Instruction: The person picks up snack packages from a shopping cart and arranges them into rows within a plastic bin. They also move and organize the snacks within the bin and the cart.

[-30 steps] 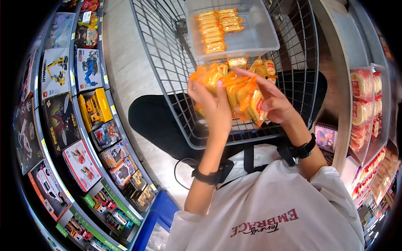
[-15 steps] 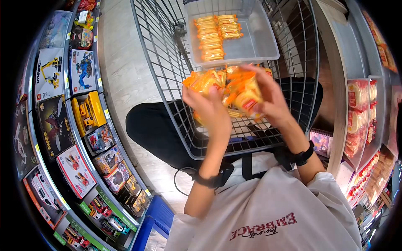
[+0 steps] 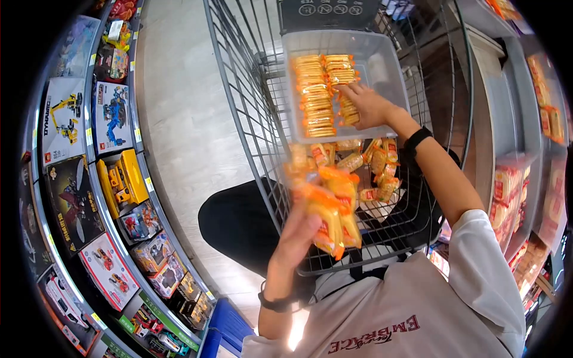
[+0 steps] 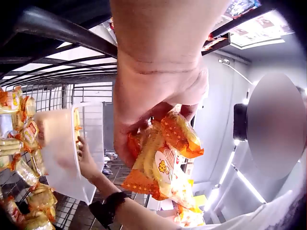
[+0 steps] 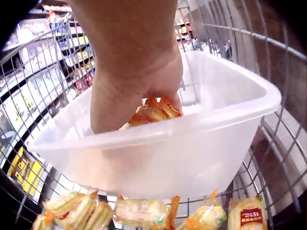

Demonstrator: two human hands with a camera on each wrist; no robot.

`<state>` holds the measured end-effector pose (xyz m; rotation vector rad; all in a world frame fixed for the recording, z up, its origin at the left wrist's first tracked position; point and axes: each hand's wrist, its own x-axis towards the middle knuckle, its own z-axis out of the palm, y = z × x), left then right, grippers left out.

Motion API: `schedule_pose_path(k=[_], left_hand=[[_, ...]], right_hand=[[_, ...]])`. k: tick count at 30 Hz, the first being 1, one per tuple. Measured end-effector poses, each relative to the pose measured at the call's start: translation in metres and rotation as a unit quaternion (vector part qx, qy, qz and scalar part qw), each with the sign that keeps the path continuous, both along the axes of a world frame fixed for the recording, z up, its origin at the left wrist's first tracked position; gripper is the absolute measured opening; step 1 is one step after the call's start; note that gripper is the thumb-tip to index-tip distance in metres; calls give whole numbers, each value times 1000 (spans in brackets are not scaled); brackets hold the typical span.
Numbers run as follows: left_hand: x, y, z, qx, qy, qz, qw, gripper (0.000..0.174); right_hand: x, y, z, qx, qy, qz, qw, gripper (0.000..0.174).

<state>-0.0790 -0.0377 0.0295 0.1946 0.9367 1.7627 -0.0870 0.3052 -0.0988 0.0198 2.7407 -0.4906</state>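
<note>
In the head view my left hand point(image 3: 292, 235) grips several orange-and-yellow wrapped snack packets point(image 3: 340, 209) over the near end of the cart. Their printed wrappers point(image 4: 165, 163) stick out below the fingers in the left wrist view. My right hand point(image 3: 370, 107) is down inside a clear plastic bin point(image 3: 385, 59), its fingers and thumb round a small stack of the same packets point(image 3: 347, 110). That stack stands at the near end of the bin's right row, beside a longer left row point(image 3: 316, 95). In the right wrist view the bin's front wall partly hides the hand.
Loose snack packets point(image 3: 382, 167) lie in the wire cart point(image 3: 245, 119) in front of the bin. Shelves of boxed toys point(image 3: 113, 256) run along the left. On the right, more packaged food point(image 3: 507, 185) sits in clear shelf bins.
My right hand has left the left hand's side and reached forward into the bin with packets, where the right row is now longer. The left hand has drawn nearer my body, still holding packets.
</note>
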Motion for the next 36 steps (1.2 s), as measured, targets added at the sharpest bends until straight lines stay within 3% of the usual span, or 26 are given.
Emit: schedule_pose_path(k=[1,5,7,14,17,19,20,22,28,31,34,36], left_hand=[[-3,3,5,-9,-25,-14,1000,97],[-5,6,15,-25,-73,-5,997,97],[-7,7,15,-23,-82,-11,996,98],[-9,8,14,-26,-78,-35,996,98],[-8,8,12,-19,-77,-32,996,97],[-9,10,11,-1,-72,-23,997,96],[-9,12,10,18,-66,-14,998,95],[-9,11,8,15,-62,-19,998,94],[-6,9,12,-26,-64,-14,998,90],[-6,8,8,-36,-51,-18,998,89],[-5,5,5,-52,-35,-23,998,87],[-4,6,5,-58,-31,-21,998,87]], right_hand=[[-4,1,-13,-37,-16,7,999,102],[-3,-8,-41,-53,-8,14,998,103],[-4,-13,-34,42,-18,5,999,105],[1,-12,-24,13,-9,-74,997,95],[2,23,-54,-39,60,-158,985,89],[3,32,-54,-26,-66,-365,928,83],[5,32,-55,-24,-63,-367,928,83],[5,23,-54,-139,-99,-503,848,63],[1,45,-97,-316,-174,-503,785,44],[1,45,-99,-295,-173,-457,821,40],[-9,18,-54,-248,-130,-535,797,46],[-9,20,-57,-247,-132,-535,797,49]])
